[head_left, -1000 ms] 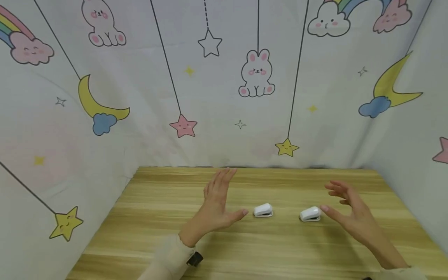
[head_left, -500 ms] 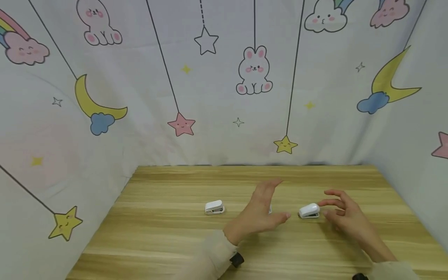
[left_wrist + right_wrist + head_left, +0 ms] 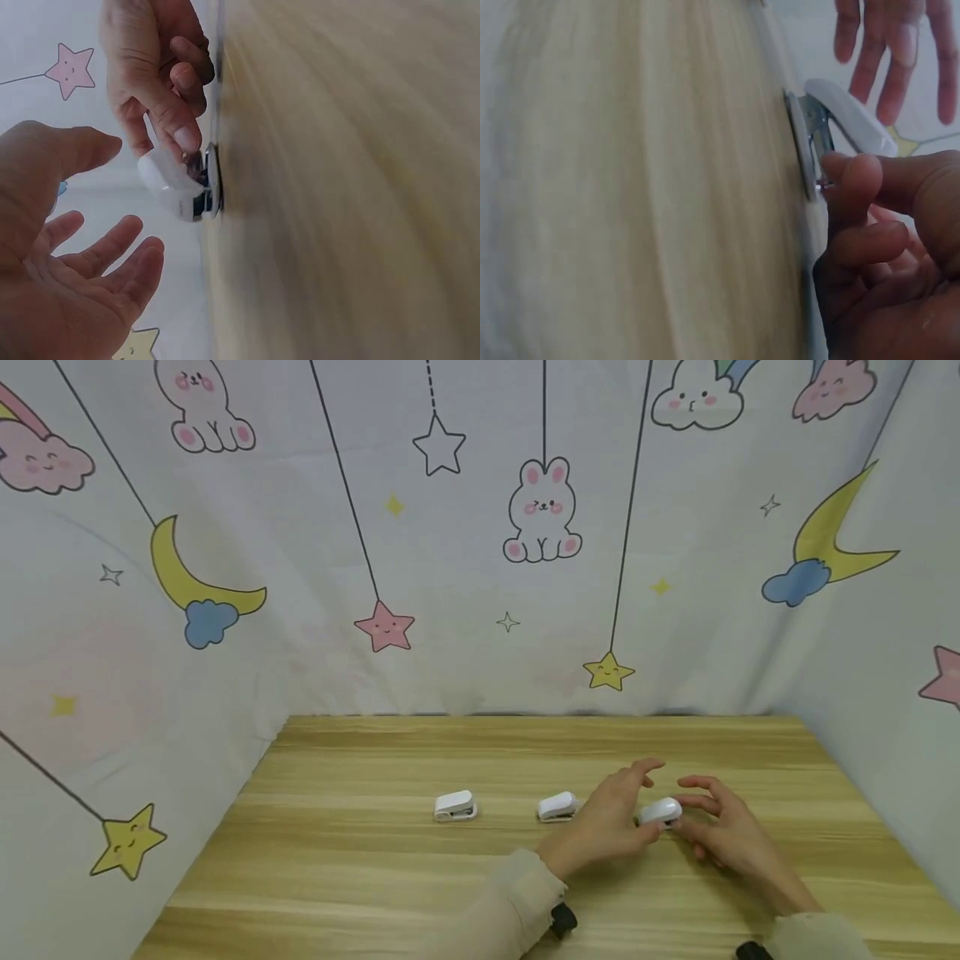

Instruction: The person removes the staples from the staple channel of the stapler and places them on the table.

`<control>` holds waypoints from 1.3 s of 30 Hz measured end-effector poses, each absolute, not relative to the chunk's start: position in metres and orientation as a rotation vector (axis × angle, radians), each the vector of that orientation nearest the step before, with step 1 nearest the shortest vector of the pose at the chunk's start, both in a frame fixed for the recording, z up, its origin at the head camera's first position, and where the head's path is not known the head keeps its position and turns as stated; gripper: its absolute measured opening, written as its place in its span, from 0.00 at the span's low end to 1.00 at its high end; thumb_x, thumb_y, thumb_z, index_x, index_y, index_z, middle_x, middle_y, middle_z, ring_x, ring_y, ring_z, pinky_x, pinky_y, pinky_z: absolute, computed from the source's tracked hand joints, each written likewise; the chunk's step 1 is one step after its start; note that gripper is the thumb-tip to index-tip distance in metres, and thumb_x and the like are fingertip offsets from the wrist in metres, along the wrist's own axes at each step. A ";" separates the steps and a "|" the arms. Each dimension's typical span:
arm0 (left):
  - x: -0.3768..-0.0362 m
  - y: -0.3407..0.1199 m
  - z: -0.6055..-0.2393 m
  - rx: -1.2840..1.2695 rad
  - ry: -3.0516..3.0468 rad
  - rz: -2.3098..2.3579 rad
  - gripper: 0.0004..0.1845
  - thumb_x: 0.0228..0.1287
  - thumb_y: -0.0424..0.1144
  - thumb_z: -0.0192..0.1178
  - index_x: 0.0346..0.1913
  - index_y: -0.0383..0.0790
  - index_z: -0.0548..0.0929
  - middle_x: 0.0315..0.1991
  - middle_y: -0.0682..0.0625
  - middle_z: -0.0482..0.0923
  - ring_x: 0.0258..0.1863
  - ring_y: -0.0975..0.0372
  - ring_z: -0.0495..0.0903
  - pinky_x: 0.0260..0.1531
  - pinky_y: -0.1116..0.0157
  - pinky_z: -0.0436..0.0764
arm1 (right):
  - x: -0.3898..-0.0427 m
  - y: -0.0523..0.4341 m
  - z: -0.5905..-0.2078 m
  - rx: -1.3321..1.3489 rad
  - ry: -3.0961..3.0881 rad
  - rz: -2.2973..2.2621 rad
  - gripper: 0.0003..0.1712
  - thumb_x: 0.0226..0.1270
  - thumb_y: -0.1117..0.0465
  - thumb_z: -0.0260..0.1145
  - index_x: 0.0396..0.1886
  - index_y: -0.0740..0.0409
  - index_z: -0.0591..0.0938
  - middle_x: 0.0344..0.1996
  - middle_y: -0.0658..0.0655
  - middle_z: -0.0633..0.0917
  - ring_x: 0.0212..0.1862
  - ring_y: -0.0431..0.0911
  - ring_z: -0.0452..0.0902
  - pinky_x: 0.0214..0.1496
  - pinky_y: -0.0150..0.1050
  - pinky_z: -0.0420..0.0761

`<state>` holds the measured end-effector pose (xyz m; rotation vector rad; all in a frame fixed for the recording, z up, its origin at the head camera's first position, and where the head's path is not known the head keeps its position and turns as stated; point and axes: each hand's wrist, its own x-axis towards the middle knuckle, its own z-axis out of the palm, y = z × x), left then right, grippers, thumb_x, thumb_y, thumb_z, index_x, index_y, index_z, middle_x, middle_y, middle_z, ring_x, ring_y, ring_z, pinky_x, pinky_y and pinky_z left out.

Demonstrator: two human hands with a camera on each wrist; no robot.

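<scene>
Rightward had come the left hand [image 3: 606,820], fingers loose and empty, near the rightmost small white plastic stapler [image 3: 659,812] on the wood-grain table [image 3: 337,877]; its long axis ran toward the nearer right hand [image 3: 733,835], whose grip curled at its end, pinching or not I couldn't tell.

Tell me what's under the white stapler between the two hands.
The wooden table shows all around the stapler, which appears to rest on it. The spot directly beneath is covered, so I can't tell whether anything thin lies there.
</scene>
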<state>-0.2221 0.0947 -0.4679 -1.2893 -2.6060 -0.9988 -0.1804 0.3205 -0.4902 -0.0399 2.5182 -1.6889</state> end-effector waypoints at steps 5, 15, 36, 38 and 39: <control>-0.222 0.111 -0.476 -1.229 -2.652 -0.973 0.42 0.63 0.39 0.69 0.75 0.50 0.58 0.56 0.51 0.79 0.53 0.66 0.76 0.51 0.73 0.72 | -0.181 0.317 -0.497 0.037 2.481 -1.705 0.46 0.61 0.57 0.75 0.73 0.56 0.60 0.63 0.70 0.77 0.18 0.44 0.76 0.12 0.34 0.68; -0.227 0.119 -0.480 -1.147 -2.677 -1.014 0.47 0.58 0.34 0.73 0.75 0.52 0.56 0.44 0.57 0.84 0.40 0.71 0.79 0.41 0.80 0.72 | -0.185 0.305 -0.501 0.086 2.485 -1.710 0.44 0.61 0.57 0.76 0.71 0.56 0.61 0.64 0.70 0.77 0.19 0.48 0.79 0.12 0.35 0.68; -0.237 0.086 -0.461 -1.173 -2.737 -0.724 0.56 0.57 0.32 0.72 0.78 0.59 0.45 0.36 0.58 0.72 0.29 0.68 0.73 0.29 0.73 0.73 | -0.186 0.309 -0.502 0.033 2.598 -1.674 0.34 0.63 0.61 0.74 0.65 0.51 0.69 0.57 0.65 0.82 0.17 0.46 0.75 0.12 0.37 0.71; -0.239 0.083 -0.460 -1.153 -2.742 -0.651 0.56 0.56 0.36 0.74 0.78 0.59 0.46 0.34 0.59 0.73 0.28 0.68 0.73 0.29 0.71 0.74 | -0.185 0.312 -0.503 -0.044 2.649 -1.656 0.31 0.64 0.62 0.73 0.64 0.52 0.71 0.56 0.66 0.82 0.17 0.45 0.74 0.14 0.38 0.74; -0.239 0.082 -0.460 -1.147 -2.742 -0.619 0.56 0.56 0.39 0.75 0.78 0.59 0.46 0.33 0.59 0.74 0.28 0.68 0.73 0.29 0.70 0.74 | -0.185 0.313 -0.504 -0.090 2.681 -1.635 0.29 0.64 0.62 0.73 0.63 0.51 0.73 0.55 0.66 0.83 0.17 0.44 0.74 0.16 0.38 0.75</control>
